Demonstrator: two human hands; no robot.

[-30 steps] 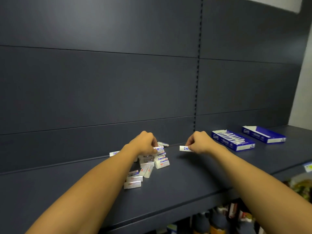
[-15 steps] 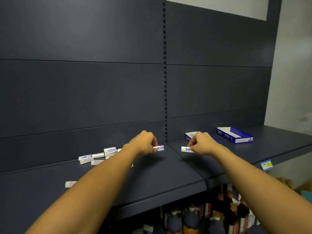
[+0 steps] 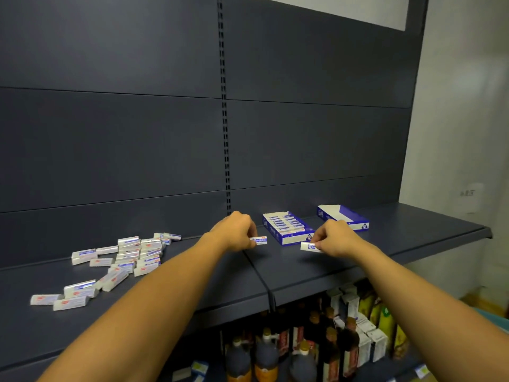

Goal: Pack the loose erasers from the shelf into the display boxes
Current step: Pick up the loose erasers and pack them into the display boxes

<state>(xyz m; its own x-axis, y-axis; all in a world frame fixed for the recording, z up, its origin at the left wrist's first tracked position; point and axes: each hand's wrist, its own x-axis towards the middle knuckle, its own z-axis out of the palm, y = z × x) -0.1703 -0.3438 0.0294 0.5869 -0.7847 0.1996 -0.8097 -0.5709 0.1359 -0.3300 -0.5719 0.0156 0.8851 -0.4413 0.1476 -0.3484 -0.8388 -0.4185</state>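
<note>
My left hand [image 3: 235,232] pinches a white eraser with a blue label [image 3: 259,240] above the dark shelf [image 3: 192,293]. My right hand [image 3: 334,238] pinches a second white eraser [image 3: 308,247] just in front of the nearer blue display box [image 3: 286,227], which holds rows of erasers. A second blue display box [image 3: 344,216] behind my right hand shows a white inside; my hand hides part of it. A heap of several loose erasers [image 3: 132,257] lies on the shelf to the left.
More loose erasers [image 3: 63,297] lie near the shelf's front left. A seam [image 3: 259,274] splits the shelf between my arms. Bottles and cartons [image 3: 316,340] stand on the shelf below. A white wall [image 3: 462,133] is at the right.
Both hands, each holding its eraser, have moved right from the loose heap towards the display boxes. The view has swung right, so the heap now lies far to the left.
</note>
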